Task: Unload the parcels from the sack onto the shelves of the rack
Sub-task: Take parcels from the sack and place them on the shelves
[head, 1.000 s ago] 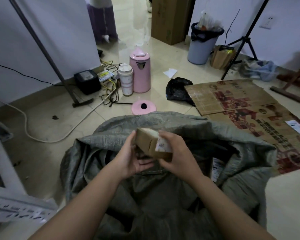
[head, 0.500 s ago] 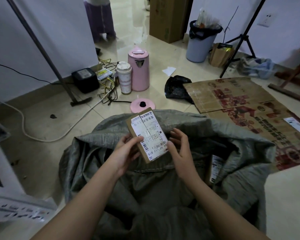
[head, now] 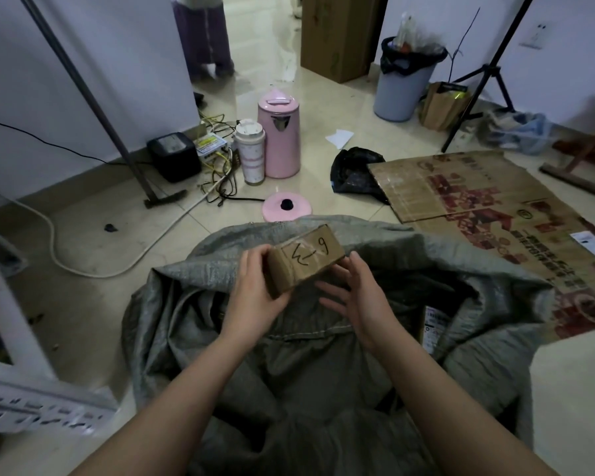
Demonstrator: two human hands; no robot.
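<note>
Now holding a small brown parcel (head: 306, 261) above the open grey sack (head: 323, 372), marker scrawl facing up. Left hand (head: 255, 297) wrapped round the near-left end, thumb on top, fingers curled beneath. Right hand (head: 354, 297) loose-fingered just right of that grip, under the far end, supporting rather than clasping. Best to firm up the left-hand hold, or close the right on the free end, before swinging away. White rack (head: 31, 400) lying well left of the grip and lower; probably a turn leftward needed. Another labelled parcel (head: 433, 324) waiting in the sack's mouth, right of the hands.
</note>
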